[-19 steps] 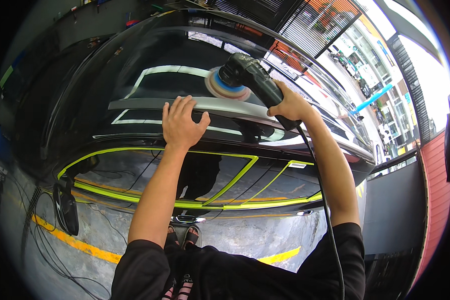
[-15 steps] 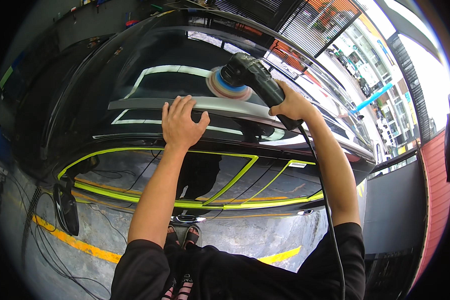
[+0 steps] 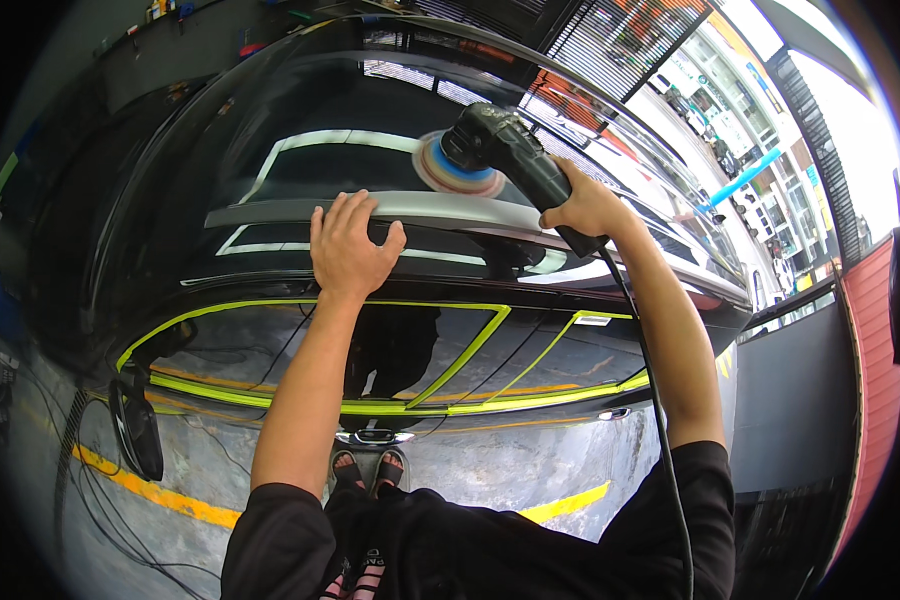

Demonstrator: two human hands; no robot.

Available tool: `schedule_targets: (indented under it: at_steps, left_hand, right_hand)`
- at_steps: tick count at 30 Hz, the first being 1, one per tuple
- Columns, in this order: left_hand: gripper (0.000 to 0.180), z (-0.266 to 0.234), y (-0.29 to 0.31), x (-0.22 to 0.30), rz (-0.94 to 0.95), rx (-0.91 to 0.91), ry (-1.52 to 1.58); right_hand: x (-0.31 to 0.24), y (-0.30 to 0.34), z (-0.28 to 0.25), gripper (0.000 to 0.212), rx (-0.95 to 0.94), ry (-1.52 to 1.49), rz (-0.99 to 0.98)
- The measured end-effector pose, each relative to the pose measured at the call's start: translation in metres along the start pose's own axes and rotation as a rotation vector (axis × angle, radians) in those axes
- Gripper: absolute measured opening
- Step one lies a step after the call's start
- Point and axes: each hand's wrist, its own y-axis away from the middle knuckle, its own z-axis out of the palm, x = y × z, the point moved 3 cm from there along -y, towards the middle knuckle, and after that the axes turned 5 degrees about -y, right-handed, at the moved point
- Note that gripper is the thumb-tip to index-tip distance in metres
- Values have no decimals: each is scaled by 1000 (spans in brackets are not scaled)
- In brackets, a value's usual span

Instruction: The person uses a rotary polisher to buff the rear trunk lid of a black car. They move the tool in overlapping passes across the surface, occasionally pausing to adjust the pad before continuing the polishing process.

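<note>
A black corded polisher [image 3: 518, 165] is gripped by my right hand [image 3: 592, 205], fingers wrapped round its rear body. The round pad [image 3: 448, 172], with a blue backing and pinkish edge, rests on the glossy black car roof [image 3: 355, 95], just beyond the silver roof rail [image 3: 450, 208]. Its edge is blurred. My left hand [image 3: 350, 250] lies over the rail to the left of the polisher, open with spread fingers and holding nothing. Under the rail, yellow-green masking tape [image 3: 270, 303] outlines the side windows.
The polisher's black cord [image 3: 660, 440] runs down past my right arm. A side mirror [image 3: 138, 428] sticks out at lower left, near loose cables [image 3: 120, 520] on the grey floor. A slatted gate [image 3: 625, 40] stands beyond the car, with a red ribbed wall [image 3: 875, 350] at right.
The view has shifted slightly, so the car and my left hand appear a little farther left. The polisher has moved slightly right along the roof, still in my right hand.
</note>
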Motion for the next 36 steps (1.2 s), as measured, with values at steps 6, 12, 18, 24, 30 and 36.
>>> schedule_targets:
  at_steps: [6, 12, 18, 24, 30, 36]
  left_hand:
    - [42, -1, -1, 3, -2, -10, 5]
    - [42, -1, -1, 3, 15, -4, -13]
    - [44, 2, 0, 1, 14, 19, 7]
    - [44, 2, 1, 1, 12, 14, -2]
    - [45, 1, 1, 1, 12, 1, -5]
    - [40, 1, 1, 0, 36, 0, -22]
  right_hand:
    - [12, 3, -2, 113, 23, 19, 34]
    - [26, 7, -4, 113, 35, 26, 49]
    - [35, 12, -4, 114, 72, 15, 40]
    - [46, 14, -8, 113, 51, -10, 64]
    - [61, 16, -12, 114, 58, -28, 83]
    - [71, 17, -13, 116, 56, -19, 109]
